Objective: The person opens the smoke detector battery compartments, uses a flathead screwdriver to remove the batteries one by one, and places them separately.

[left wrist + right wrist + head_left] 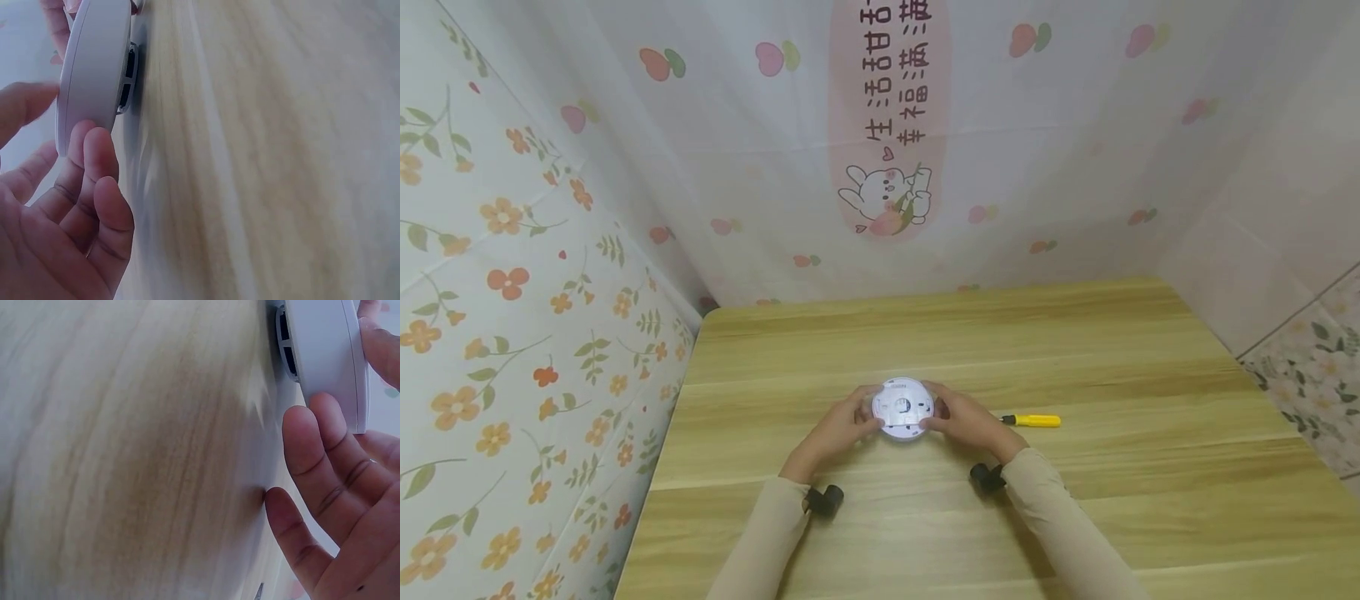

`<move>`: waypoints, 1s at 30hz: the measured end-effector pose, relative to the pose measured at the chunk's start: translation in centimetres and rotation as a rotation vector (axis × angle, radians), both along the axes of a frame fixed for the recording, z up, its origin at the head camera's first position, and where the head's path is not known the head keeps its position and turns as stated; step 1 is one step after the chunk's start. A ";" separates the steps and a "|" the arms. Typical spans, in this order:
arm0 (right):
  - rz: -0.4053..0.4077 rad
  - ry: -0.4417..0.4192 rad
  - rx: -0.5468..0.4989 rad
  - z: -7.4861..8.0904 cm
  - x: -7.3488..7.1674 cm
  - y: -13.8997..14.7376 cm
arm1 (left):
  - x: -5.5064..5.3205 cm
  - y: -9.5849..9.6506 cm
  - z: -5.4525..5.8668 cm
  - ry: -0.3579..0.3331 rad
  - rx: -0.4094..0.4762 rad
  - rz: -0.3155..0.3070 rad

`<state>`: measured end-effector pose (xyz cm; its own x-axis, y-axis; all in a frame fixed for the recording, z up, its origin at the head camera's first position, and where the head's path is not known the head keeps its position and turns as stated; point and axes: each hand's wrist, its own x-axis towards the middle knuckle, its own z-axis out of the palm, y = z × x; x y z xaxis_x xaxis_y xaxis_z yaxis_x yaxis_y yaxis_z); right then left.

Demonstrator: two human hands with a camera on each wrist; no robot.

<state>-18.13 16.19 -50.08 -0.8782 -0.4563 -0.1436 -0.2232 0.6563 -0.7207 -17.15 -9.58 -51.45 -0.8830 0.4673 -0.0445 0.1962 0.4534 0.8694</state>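
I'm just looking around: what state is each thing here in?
Round white device: held in both hands, printed face up, slotted side toward the table.
Left hand: grips the device's left edge.
Right hand: grips its right edge.
Yellow-handled tool: lying on the table, unheld, its far end hidden by the right wrist.
Patterned curtain: hanging behind the table.

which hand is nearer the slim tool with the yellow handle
The person's right hand: the yellow-handled tool lies just past its outer side, while the left hand is farther off, holding the opposite edge of the round white device.
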 end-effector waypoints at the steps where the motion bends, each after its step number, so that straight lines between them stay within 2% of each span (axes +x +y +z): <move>1: 0.000 -0.007 0.001 0.0 -0.1 0.0 | 0.0 0.1 0.1 -0.024 -0.002 0.012; 6: -0.002 -0.029 0.007 0.1 -0.3 0.0 | -0.2 0.3 0.3 -0.072 -0.018 0.026; 18: -0.009 -0.030 0.015 0.2 -0.2 -0.1 | -0.5 0.4 0.3 -0.094 -0.038 0.039; 30: -0.067 -0.050 0.026 0.3 -0.3 -0.4 | -0.7 0.4 0.2 -0.068 -0.047 0.040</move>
